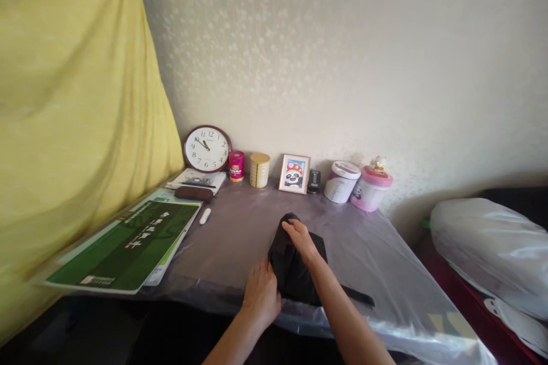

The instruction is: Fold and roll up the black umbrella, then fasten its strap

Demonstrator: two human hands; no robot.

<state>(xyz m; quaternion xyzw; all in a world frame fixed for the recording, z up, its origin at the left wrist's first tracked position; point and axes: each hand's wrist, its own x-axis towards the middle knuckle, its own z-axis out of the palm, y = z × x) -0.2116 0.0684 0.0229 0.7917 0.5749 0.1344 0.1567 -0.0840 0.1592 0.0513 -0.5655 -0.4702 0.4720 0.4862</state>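
Note:
A black, crumpled fabric item (285,265) lies near the front edge of the table, with a strap (357,295) stretching out to its right. It looks like a bag, though its exact kind is unclear. My left hand (262,290) is closed at its lower left side, gripping the fabric's edge. Higher up, my right hand (301,236) has its fingers bent onto the upper part of the cloth and grips it. My right forearm passes over the item and hides part of it.
A green book (158,245) lies on papers at left, near a brown case (193,193) and a small white object (205,216). Along the wall stand a clock (207,149), a pink can (236,166), a yellow-lidded can (260,171), a framed panda picture (294,174) and two tubs (341,182).

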